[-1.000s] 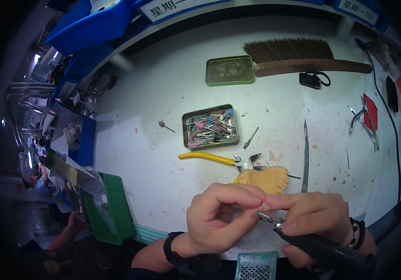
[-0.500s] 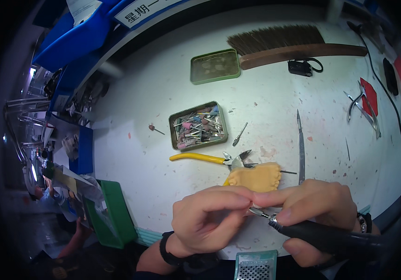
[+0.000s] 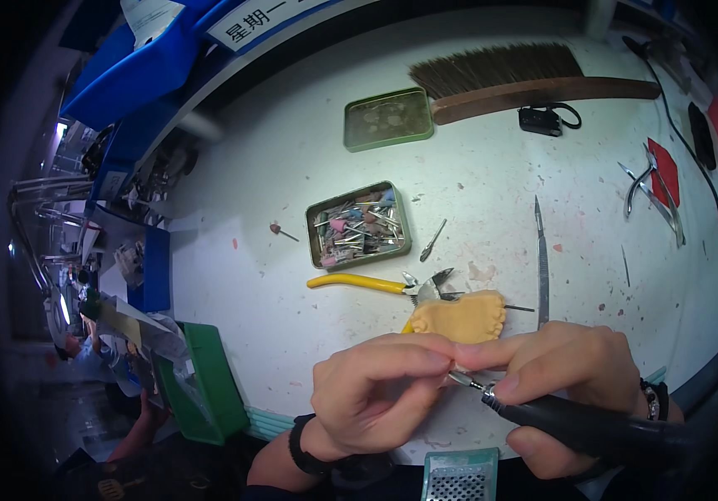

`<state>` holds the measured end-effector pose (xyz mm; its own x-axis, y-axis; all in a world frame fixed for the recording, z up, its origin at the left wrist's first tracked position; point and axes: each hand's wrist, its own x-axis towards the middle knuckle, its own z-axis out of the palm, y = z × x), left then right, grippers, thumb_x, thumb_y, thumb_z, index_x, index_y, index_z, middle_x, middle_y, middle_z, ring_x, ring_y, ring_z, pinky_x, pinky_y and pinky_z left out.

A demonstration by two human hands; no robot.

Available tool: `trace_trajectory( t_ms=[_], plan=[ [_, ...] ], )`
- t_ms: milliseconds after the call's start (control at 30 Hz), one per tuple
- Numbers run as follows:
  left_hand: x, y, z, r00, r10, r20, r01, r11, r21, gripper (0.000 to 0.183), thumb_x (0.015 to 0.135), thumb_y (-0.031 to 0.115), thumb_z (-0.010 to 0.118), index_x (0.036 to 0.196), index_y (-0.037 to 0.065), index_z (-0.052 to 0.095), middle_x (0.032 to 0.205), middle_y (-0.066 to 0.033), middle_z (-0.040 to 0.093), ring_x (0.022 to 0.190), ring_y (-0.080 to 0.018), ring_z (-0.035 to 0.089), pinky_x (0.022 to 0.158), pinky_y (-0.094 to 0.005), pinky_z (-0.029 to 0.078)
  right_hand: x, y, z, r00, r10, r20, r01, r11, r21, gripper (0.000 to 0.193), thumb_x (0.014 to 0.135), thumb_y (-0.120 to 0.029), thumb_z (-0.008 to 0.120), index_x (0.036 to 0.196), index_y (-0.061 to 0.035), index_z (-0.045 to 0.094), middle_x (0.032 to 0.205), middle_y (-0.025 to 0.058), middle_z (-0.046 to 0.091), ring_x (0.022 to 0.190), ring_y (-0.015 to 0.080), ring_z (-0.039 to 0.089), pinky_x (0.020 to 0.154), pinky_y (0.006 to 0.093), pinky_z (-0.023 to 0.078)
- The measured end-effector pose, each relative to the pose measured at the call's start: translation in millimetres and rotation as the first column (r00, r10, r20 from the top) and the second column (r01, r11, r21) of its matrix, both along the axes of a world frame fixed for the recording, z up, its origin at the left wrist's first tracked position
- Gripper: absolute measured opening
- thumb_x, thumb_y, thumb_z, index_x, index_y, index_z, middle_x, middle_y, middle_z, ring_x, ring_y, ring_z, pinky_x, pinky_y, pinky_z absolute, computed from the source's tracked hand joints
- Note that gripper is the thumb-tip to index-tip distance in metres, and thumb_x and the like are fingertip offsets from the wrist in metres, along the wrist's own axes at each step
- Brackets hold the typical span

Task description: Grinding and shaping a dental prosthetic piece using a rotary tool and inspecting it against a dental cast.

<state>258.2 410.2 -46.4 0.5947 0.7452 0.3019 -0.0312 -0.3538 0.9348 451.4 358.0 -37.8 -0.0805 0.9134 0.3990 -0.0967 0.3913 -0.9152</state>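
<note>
My right hand (image 3: 572, 363) is wrapped round a black rotary handpiece (image 3: 580, 424) whose metal bur (image 3: 463, 379) points left. Against the bur's tip, my left hand (image 3: 376, 388) pinches something small, mostly hidden by the fingertips; its kind is not visible. The right thumb or finger meets the left fingertips there. Just beyond the hands lies a yellowish plaster dental cast (image 3: 463, 316). It partly covers yellow-handled cutting pliers (image 3: 359, 282). Right of the cast, a slim metal tool with a ridged handle (image 3: 541, 271) lies pointing away from me.
Beyond the pliers stands a tin (image 3: 405, 238) of assorted burs, its lid (image 3: 388, 121) farther back. Loose burs lie beside it. A brush (image 3: 543, 93), black fob (image 3: 540, 121) and metal pliers (image 3: 659, 200) lie at the back and right. A green bin (image 3: 209, 384) is left; a perforated teal tray (image 3: 461, 476) is nearest.
The whole scene has shifted very slightly to the right in view. Both hands keep the same grip and position relative to each other.
</note>
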Motion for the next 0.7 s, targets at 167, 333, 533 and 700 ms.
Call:
trace_trajectory(
  t_ms=[167, 333, 533, 700],
  plan=[
    [2, -1, 0, 0.999, 0.013, 0.037, -0.012, 1.0, -0.018, 0.02, 0.083, -0.006, 0.057, 0.099, -0.005, 0.045, 0.096, -0.0248, 0.06, 0.083, -0.0212, 0.063, 0.074, -0.0309, 0.053, 1, -1, 3, 0.999, -0.003, 0.036, 0.003, 1.0, 0.001, 0.031, 0.074, -0.013, 0.069, 0.097, 0.0008, 0.053, 0.082, 0.0171, 0.062, 0.092, 0.0326, 0.065, 0.077, 0.0344, 0.054],
    [0, -1, 0, 1.0, 0.025, -0.002, -0.025, 0.998, -0.055, 0.02, 0.083, -0.006, 0.057, 0.1, -0.004, 0.045, 0.097, -0.025, 0.06, 0.083, -0.0219, 0.064, 0.074, -0.0311, 0.054, 1, 0, 1, 0.998, -0.005, 0.065, 0.004, 1.0, 0.016, 0.032, 0.074, -0.014, 0.07, 0.097, 0.001, 0.053, 0.086, 0.0199, 0.063, 0.093, 0.032, 0.065, 0.077, 0.0335, 0.054],
    [0, -1, 3, 0.991, -0.032, 0.127, 0.062, 0.969, -0.241, 0.019, 0.085, -0.007, 0.053, 0.1, -0.004, 0.043, 0.099, -0.0275, 0.059, 0.08, -0.0237, 0.065, 0.073, -0.034, 0.054, -8, -5, -2, 0.995, 0.013, -0.096, -0.016, 0.999, -0.034, 0.034, 0.074, -0.014, 0.071, 0.098, 0.0017, 0.053, 0.097, 0.027, 0.062, 0.093, 0.0313, 0.065, 0.08, 0.0335, 0.053],
    [-1, -2, -2, 0.984, -0.022, 0.177, 0.088, 0.924, -0.373, 0.018, 0.085, -0.009, 0.052, 0.1, -0.004, 0.043, 0.1, -0.0284, 0.059, 0.082, -0.0245, 0.065, 0.074, -0.0353, 0.054, -1, -1, 3, 0.989, 0.009, 0.15, -0.017, 0.999, 0.051, 0.029, 0.073, -0.013, 0.072, 0.095, -0.0017, 0.056, 0.096, 0.0248, 0.063, 0.093, 0.0321, 0.065, 0.08, 0.0341, 0.054]
  ],
)
